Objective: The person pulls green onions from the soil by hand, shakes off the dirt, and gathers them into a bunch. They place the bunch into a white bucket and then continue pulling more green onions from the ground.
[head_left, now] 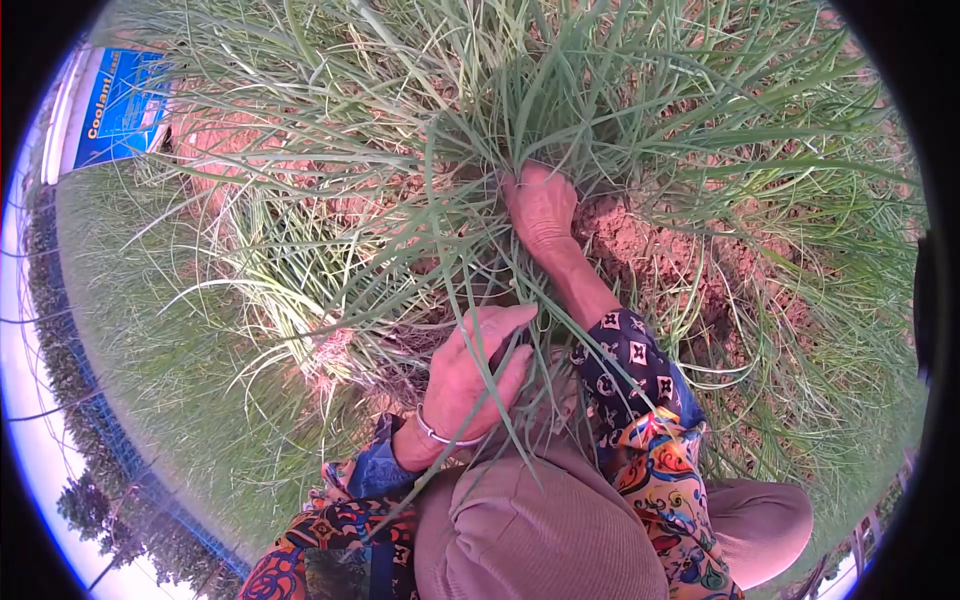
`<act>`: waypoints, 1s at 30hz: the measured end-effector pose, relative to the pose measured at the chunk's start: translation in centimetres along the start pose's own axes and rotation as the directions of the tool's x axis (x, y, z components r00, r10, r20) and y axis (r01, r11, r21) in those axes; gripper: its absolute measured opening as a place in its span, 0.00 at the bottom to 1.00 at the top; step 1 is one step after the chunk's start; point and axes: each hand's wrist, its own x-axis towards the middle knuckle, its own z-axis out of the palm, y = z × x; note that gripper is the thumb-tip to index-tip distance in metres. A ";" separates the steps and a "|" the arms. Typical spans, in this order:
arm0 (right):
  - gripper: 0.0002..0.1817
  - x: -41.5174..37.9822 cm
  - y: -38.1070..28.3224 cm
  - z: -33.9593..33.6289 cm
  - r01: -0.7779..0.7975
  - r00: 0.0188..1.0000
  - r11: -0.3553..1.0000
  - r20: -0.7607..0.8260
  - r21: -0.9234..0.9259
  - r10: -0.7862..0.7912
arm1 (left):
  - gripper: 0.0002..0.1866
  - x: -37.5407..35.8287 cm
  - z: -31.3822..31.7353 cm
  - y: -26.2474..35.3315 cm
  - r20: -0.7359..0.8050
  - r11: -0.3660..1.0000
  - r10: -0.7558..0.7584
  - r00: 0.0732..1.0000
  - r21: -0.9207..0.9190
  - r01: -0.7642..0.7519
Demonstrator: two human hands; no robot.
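Long thin green plants that look like spring onions [570, 90] grow thickly from reddish soil in front of me. My right hand [541, 205] reaches in among them, its fingers curled closed around stalks near the ground; the fingertips are hidden by leaves. Closer to my body, my left hand [478, 362], with a bracelet at the wrist, is cupped with thumb and fingers apart. A few long leaves cross in front of it. Left of that hand lies a bunch of pulled onion plants [290, 310], pale at the base, with tangled roots [405, 350] beside my fingers.
Loose, dug soil [660, 250] shows right of my right hand. A blue and white container marked "Coolant" [120, 105] stands at the upper left. My bent knee [760, 525] is at the lower right, and blue netting [120, 450] runs along the field's left edge.
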 end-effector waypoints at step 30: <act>0.13 -0.6 1.5 -4.5 0.053 0.998 0.830 -0.003 0.555 -0.062 | 0.21 0.4 -1.2 -1.9 0.057 0.969 -0.006 0.998 0.246 -0.009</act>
